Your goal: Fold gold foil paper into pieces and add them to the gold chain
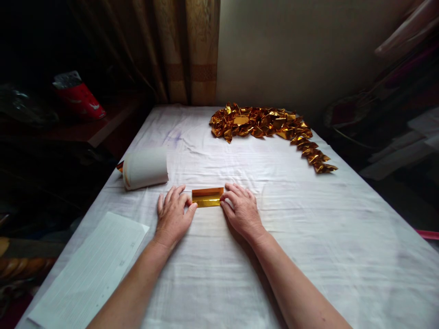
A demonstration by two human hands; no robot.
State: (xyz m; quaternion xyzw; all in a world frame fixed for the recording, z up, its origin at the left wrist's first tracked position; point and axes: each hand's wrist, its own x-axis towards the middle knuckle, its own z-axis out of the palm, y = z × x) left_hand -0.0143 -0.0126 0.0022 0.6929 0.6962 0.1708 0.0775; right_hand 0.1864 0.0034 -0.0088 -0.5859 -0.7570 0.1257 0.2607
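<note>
A small rectangle of shiny gold foil paper point(207, 197) lies on the white cloth between my hands, its near edge curled or folded up. My left hand point(174, 210) pinches the left end of it between thumb and forefinger. At the opposite end, my right hand point(241, 208) grips the near corner the same way, with the other fingers resting on the cloth. Farther back lies a long garland of folded gold foil point(260, 122), its tail running down toward the right edge of the table.
A white roll point(146, 169) with gold foil at its end lies left of my hands. Lined paper point(92, 269) rests at the near left of the cloth-covered table point(325, 246). A red container point(80, 98) stands on a side surface, near a curtain point(185, 50).
</note>
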